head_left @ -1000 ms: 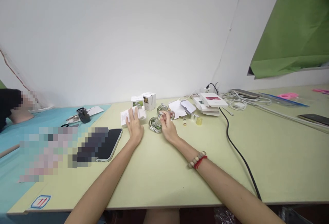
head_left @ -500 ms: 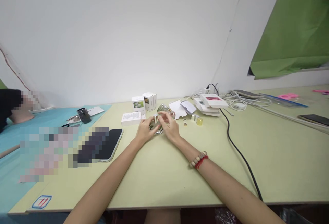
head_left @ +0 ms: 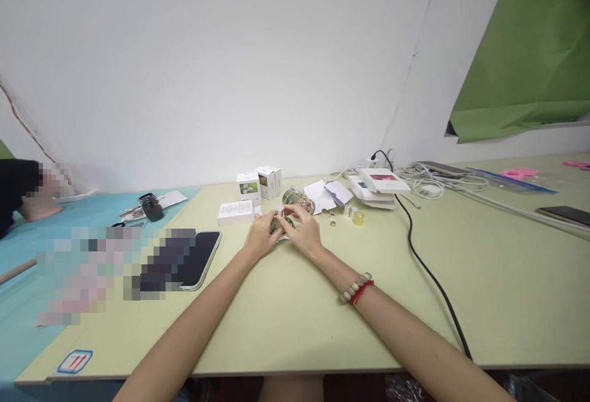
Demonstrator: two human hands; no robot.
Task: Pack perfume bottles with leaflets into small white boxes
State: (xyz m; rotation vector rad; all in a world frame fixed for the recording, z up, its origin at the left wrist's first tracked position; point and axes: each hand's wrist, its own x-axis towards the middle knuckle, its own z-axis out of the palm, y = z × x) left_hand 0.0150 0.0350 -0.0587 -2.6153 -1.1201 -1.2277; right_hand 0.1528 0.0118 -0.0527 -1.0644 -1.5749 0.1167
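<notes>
Both hands are together over a small round glass bottle point(head_left: 275, 226) with a shiny silver top point(head_left: 279, 211), standing on the table. My left hand point(head_left: 259, 237) is closed around the bottle's left side. The fingers of my right hand point(head_left: 304, 230) are bent in at the silver top and the bottle's right side, covering much of it. Just behind lie more glass bottles, one greenish point(head_left: 291, 195) and one reddish point(head_left: 308, 206). To the right are a small gold ring point(head_left: 332, 224), a silver cap point(head_left: 346, 211) and a yellowish clear cap point(head_left: 358, 218).
White boxes point(head_left: 236, 212) stand behind my left hand. Opened paper packaging point(head_left: 320, 196) and flat white boxes point(head_left: 380, 181) lie at right. A black cable point(head_left: 428, 267) crosses the table. A phone point(head_left: 203, 260) lies at left, and another person's arm point(head_left: 43, 208) rests beyond.
My right fingers have shifted slightly down and left, closer around the silver top. The left hand stays at the bottle with little movement.
</notes>
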